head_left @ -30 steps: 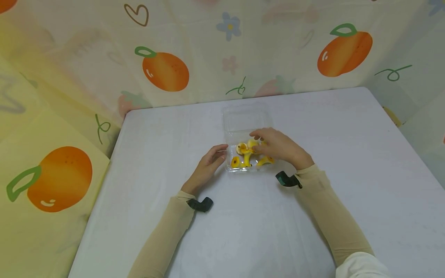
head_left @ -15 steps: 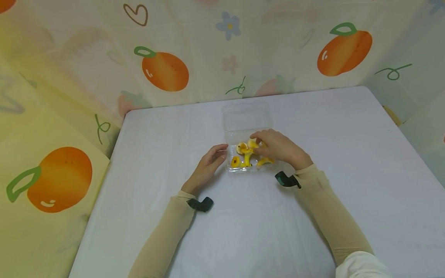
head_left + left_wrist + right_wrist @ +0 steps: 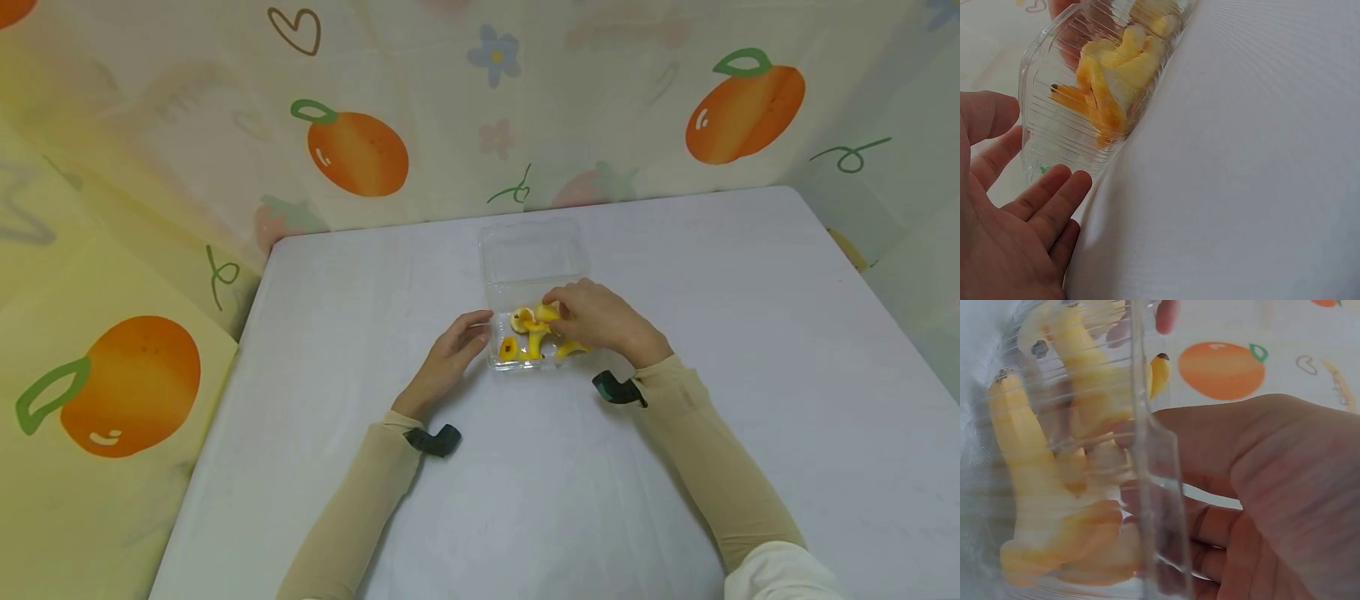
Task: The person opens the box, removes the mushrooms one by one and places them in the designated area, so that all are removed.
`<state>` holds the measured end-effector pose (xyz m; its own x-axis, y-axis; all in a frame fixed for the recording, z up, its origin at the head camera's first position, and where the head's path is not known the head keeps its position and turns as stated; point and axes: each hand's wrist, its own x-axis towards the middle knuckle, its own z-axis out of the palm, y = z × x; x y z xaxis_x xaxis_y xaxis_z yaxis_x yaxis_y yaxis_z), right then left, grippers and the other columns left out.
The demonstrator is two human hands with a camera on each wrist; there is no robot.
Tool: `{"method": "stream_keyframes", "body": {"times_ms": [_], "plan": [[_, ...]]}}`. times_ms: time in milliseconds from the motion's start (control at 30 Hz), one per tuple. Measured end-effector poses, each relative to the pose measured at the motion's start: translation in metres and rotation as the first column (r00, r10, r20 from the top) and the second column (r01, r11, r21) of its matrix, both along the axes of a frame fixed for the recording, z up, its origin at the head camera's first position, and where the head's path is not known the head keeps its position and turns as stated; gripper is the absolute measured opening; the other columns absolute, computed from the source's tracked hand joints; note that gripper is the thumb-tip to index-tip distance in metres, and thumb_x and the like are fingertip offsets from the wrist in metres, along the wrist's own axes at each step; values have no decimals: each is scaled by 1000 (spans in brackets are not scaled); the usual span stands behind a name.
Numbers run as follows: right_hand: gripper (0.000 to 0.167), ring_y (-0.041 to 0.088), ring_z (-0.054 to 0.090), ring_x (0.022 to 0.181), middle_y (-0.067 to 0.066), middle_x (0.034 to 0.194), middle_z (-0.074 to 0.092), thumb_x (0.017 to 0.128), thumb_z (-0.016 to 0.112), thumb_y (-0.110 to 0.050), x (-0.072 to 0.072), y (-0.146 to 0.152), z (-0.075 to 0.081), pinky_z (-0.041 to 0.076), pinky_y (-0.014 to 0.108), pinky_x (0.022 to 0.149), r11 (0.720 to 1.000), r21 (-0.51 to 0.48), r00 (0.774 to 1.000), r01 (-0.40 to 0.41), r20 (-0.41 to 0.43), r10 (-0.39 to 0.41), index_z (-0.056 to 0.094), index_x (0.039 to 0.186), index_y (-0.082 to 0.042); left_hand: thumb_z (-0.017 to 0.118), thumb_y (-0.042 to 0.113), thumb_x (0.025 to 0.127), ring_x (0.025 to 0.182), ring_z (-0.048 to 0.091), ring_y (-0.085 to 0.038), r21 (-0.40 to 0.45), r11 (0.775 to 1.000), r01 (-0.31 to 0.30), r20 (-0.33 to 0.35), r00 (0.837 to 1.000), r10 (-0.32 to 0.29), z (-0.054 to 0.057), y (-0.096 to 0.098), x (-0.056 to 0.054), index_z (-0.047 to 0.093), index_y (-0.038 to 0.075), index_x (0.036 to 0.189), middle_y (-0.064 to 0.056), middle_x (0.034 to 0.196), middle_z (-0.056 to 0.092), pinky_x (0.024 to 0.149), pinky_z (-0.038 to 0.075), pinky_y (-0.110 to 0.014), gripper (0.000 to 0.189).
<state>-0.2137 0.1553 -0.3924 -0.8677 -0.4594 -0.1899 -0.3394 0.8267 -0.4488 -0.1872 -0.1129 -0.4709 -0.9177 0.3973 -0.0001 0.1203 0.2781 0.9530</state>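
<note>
Yellow flared pieces (image 3: 536, 340), some dark-tipped, lie in a clear box (image 3: 517, 293), right hand (image 3: 603, 320) pinching 1, left hand (image 3: 446, 358) relaxed.

Wearing Beige, White and Near-Black

A plain beige left sleeve (image 3: 352, 508) is showing at seven o'clock, a matching right sleeve (image 3: 720, 458) at four, a looser white sleeve (image 3: 780, 575) overlapping it at five. A dark, bent left wrist piece (image 3: 435, 442) and a green-marked right wrist piece (image 3: 619, 390) are jutting from the cuffs (image 3: 397, 422), leaving left hand (image 3: 448, 362) and right hand (image 3: 603, 318) bare.
</note>
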Motion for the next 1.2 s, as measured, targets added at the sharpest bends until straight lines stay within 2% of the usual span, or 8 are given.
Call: {"method": "stream_keyframes", "body": {"times_ms": [133, 367, 867, 1067, 1200], "plan": [[44, 29, 56, 103, 13, 112, 65, 95, 69, -22, 1, -1, 0, 53, 43, 90, 1000, 23, 1000, 10, -6, -10, 61, 136, -8, 51, 18, 106, 141, 49, -31, 3, 1000, -2, -1, 1000, 2, 0, 0, -1, 46, 10, 147, -10, 154, 48, 121, 37, -48, 42], [41, 32, 56, 105, 15, 116, 66, 94, 69, -22, 1, -4, -5, 50, 44, 91, 996, 89, 995, -10, -97, 19, 63, 132, -7, 52, 17, 106, 142, 49, -32, 5, 1000, -4, 4, 1000, 4, 1, 1, 0, 46, 10, 148, -11, 155, 47, 122, 35, -49, 43], [45, 33, 59, 112, 14, 127, 69, 98, 66, -35, 4, -11, -8, 49, 48, 101, 992, 112, 991, 54, -125, -40, 63, 133, -6, 51, 18, 106, 143, 48, -32, 5, 1000, 4, 4, 1000, -4, 0, 0, -1, 45, 10, 148, -11, 155, 47, 122, 35, -50, 43], [43, 30, 62, 98, 12, 111, 72, 96, 67, -31, 2, -11, -10, 53, 43, 88, 994, 83, 989, 74, -133, -63, 61, 132, -7, 51, 20, 106, 143, 48, -31, -14, 1000, -1, 6, 1000, 1, 0, 1, 0, 45, 11, 148, -10, 155, 47, 122, 36, -49, 43], [38, 27, 60, 88, 10, 102, 68, 95, 67, -30, 1, -11, -9, 52, 39, 79, 995, 57, 989, 87, -125, -80, 60, 126, -9, 51, 20, 106, 143, 48, -30, -15, 1000, -1, 9, 1000, 1, 1, 1, 0, 45, 12, 148, -9, 155, 47, 122, 36, -49, 43]]}}
